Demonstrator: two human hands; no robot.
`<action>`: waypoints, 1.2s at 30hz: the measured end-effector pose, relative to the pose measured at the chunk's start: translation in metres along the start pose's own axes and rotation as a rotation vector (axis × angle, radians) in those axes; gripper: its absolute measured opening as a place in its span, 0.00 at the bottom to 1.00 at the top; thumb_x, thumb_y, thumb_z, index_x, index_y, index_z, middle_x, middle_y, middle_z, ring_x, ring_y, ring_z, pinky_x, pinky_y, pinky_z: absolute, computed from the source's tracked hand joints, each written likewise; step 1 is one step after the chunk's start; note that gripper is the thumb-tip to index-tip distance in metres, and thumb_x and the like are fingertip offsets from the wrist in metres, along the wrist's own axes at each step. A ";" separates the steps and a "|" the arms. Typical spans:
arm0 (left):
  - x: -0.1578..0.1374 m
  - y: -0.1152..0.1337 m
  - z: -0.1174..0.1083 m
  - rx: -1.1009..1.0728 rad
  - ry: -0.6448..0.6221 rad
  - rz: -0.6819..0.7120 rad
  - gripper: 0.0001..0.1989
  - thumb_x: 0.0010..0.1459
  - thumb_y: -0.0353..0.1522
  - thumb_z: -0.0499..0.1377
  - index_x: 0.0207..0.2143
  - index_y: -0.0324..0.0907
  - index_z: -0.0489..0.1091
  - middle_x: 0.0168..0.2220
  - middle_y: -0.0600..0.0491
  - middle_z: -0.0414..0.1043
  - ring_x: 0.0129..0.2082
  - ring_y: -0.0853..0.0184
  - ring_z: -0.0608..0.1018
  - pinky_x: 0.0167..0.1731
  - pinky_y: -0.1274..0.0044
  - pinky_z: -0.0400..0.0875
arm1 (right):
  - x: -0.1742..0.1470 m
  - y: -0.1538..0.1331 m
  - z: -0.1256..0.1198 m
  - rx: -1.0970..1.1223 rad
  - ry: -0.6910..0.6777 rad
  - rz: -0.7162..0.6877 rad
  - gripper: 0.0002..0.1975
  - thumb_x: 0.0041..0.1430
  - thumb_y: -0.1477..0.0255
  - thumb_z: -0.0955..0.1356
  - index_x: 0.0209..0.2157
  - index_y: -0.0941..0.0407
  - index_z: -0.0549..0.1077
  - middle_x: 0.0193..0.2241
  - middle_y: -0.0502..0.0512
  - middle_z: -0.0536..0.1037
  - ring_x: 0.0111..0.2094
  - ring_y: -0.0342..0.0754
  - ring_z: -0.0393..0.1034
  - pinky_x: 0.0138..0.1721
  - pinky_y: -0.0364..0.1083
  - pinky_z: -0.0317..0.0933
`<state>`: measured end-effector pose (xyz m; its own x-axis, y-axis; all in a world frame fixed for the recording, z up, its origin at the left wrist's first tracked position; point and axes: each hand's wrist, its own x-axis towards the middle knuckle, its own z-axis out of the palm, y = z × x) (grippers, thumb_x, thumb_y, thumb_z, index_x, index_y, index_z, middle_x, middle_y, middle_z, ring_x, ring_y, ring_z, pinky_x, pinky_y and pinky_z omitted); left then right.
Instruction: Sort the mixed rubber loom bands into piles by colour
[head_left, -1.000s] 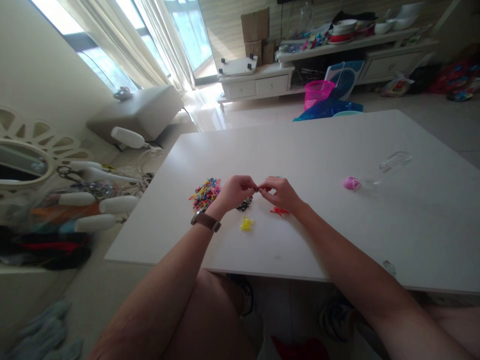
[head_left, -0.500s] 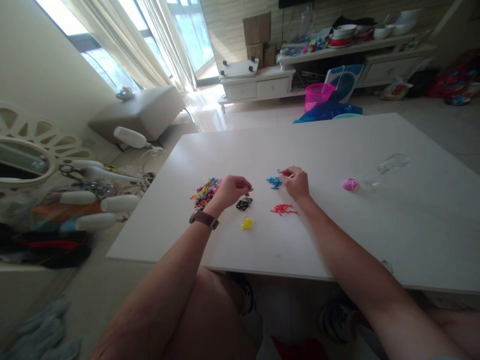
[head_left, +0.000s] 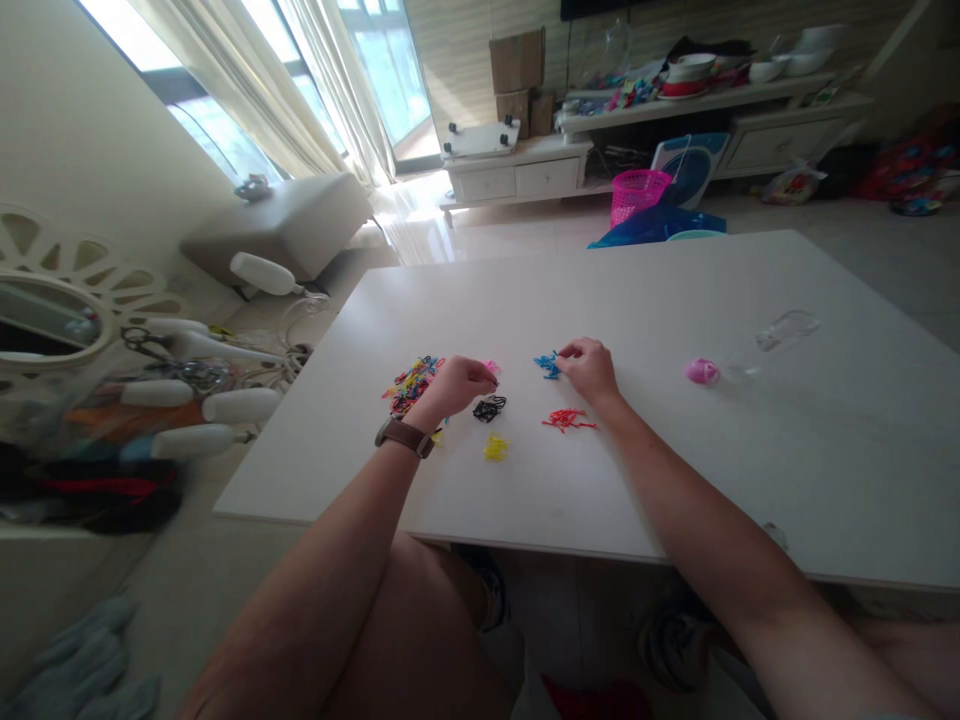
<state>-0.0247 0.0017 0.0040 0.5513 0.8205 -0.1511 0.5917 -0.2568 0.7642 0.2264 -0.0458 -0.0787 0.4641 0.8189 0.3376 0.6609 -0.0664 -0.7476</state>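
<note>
My left hand (head_left: 466, 384), with a brown watch on its wrist, is closed in a pinch just above a pile of black paper clips (head_left: 489, 409). A tiny dark clip shows at its fingertips. Pinched fingers of my right hand (head_left: 589, 365) reach the edge of a pile of blue paper clips (head_left: 546, 365); what they hold is hidden. Pink clips (head_left: 491, 367) show partly behind the left hand. Red clips (head_left: 568, 420) lie in front of the right hand, and yellow clips (head_left: 495, 447) are nearer me. A mixed multicoloured pile (head_left: 412, 385) lies left of my left hand.
On the right of the white table (head_left: 637, 290) are a pink rounded object (head_left: 702, 372) and a clear plastic container (head_left: 786, 330) lying on its side. A pink basket (head_left: 637, 195) stands beyond the far edge. A white lamp with several shades (head_left: 240, 406) is off to the left.
My right hand has come down and slightly left onto the blue pile; the blue clip that stuck up from its fingertips no longer shows. My left hand has shifted slightly left, and pink clips now show behind it.
</note>
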 end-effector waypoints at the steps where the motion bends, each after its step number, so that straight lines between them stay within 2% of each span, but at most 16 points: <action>1: 0.000 -0.001 -0.001 0.023 -0.014 -0.016 0.08 0.47 0.31 0.65 0.30 0.36 0.80 0.23 0.52 0.76 0.24 0.69 0.73 0.26 0.78 0.64 | 0.000 0.000 0.000 -0.002 -0.001 0.002 0.01 0.47 0.72 0.70 0.24 0.53 0.75 0.28 0.52 0.76 0.34 0.50 0.67 0.41 0.49 0.62; 7: -0.007 0.000 -0.004 0.093 -0.126 -0.077 0.07 0.48 0.28 0.62 0.28 0.35 0.80 0.24 0.51 0.77 0.23 0.70 0.73 0.24 0.79 0.63 | 0.000 0.001 0.000 -0.011 -0.012 0.000 0.02 0.48 0.71 0.69 0.23 0.54 0.74 0.29 0.53 0.76 0.34 0.50 0.67 0.42 0.49 0.61; 11: -0.009 0.002 -0.004 0.155 -0.146 -0.106 0.06 0.49 0.28 0.62 0.28 0.35 0.80 0.24 0.50 0.77 0.23 0.70 0.73 0.23 0.79 0.63 | 0.000 0.001 0.000 -0.016 -0.029 0.017 0.01 0.47 0.72 0.70 0.24 0.54 0.74 0.29 0.52 0.76 0.35 0.50 0.67 0.42 0.49 0.61; 16: -0.009 0.001 -0.008 0.185 -0.146 -0.118 0.08 0.49 0.29 0.64 0.33 0.36 0.79 0.24 0.51 0.77 0.24 0.69 0.75 0.22 0.80 0.64 | 0.000 0.001 0.000 -0.019 -0.035 0.018 0.01 0.47 0.72 0.71 0.24 0.53 0.75 0.29 0.52 0.75 0.35 0.50 0.67 0.40 0.49 0.61; 23: -0.010 -0.004 -0.015 0.122 -0.196 -0.104 0.04 0.49 0.31 0.64 0.28 0.38 0.75 0.25 0.51 0.78 0.25 0.69 0.76 0.24 0.80 0.65 | 0.000 0.001 0.000 -0.013 -0.046 0.010 0.01 0.46 0.73 0.70 0.25 0.53 0.76 0.29 0.51 0.76 0.34 0.50 0.67 0.40 0.49 0.62; 29: -0.010 0.000 -0.004 0.140 -0.391 0.000 0.07 0.47 0.34 0.67 0.25 0.38 0.78 0.24 0.52 0.77 0.26 0.67 0.76 0.27 0.78 0.64 | 0.000 -0.001 -0.001 -0.001 -0.034 0.007 0.02 0.48 0.73 0.69 0.25 0.53 0.75 0.29 0.51 0.77 0.34 0.49 0.67 0.41 0.48 0.62; 36: -0.010 0.003 0.011 0.217 -0.508 0.010 0.07 0.42 0.30 0.69 0.28 0.39 0.82 0.26 0.52 0.79 0.27 0.67 0.76 0.29 0.78 0.65 | 0.000 0.001 0.001 0.000 -0.015 0.010 0.05 0.51 0.71 0.67 0.25 0.53 0.74 0.29 0.52 0.77 0.34 0.50 0.68 0.42 0.49 0.62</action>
<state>-0.0217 -0.0131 0.0005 0.7403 0.4819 -0.4687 0.6628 -0.4068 0.6287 0.2263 -0.0457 -0.0794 0.4622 0.8265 0.3214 0.6562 -0.0750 -0.7508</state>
